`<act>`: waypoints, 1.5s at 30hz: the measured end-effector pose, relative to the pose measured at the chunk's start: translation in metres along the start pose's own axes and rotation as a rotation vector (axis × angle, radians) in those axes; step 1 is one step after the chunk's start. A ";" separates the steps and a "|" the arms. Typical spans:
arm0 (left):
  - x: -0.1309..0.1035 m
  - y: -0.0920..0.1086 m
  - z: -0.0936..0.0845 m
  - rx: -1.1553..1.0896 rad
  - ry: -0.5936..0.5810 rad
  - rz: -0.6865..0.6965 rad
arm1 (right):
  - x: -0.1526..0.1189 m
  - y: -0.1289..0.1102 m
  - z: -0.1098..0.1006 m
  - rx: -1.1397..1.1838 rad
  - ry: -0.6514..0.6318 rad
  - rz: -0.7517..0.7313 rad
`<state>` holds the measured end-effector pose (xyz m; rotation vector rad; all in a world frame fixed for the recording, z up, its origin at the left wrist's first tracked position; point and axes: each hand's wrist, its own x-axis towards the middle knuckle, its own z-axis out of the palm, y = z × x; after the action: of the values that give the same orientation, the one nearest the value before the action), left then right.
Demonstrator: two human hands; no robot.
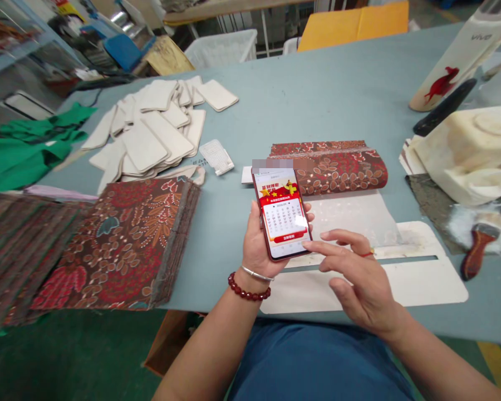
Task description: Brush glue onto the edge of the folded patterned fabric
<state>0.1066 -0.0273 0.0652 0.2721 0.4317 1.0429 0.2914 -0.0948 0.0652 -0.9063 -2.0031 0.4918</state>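
Observation:
My left hand (261, 239) is wrapped round a smartphone (283, 214), which it holds tilted with the lit screen facing me. A red and white page with a calendar grid shows on that screen. Over the phone's lower right corner hovers my right hand (359, 278), its fingers spread and the index fingertip at or just above the glass. Behind the phone lies a partly rolled piece of brown patterned fabric (338, 172). A translucent sheet (354, 217) and a white slotted board (426, 278) rest on the table under and beside my hands.
Stacked patterned fabric (121, 239) sits at the left, with white card pieces (150, 133) heaped behind it. Green cloth (37, 139) lies at the far left. On the right are a brush (480, 245), a cream plastic container (467, 145) and a tall white vivo box (455, 67).

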 end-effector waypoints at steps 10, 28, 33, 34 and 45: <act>-0.003 -0.003 0.005 0.023 0.031 0.001 | 0.005 -0.002 0.010 -0.099 -0.050 -0.056; -0.002 -0.001 0.005 0.011 0.040 0.012 | -0.009 -0.006 0.000 0.222 0.251 0.320; -0.001 -0.002 0.007 -0.005 0.040 -0.004 | -0.012 -0.004 0.000 0.350 0.243 0.442; -0.001 -0.002 0.007 -0.005 0.040 -0.004 | -0.012 -0.005 0.001 0.397 0.271 0.453; 0.001 -0.004 0.009 -0.001 0.041 -0.019 | -0.013 -0.003 -0.012 0.326 0.298 0.551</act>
<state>0.1138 -0.0285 0.0712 0.2457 0.4697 1.0317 0.3045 -0.1062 0.0667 -1.2376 -1.3423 0.8993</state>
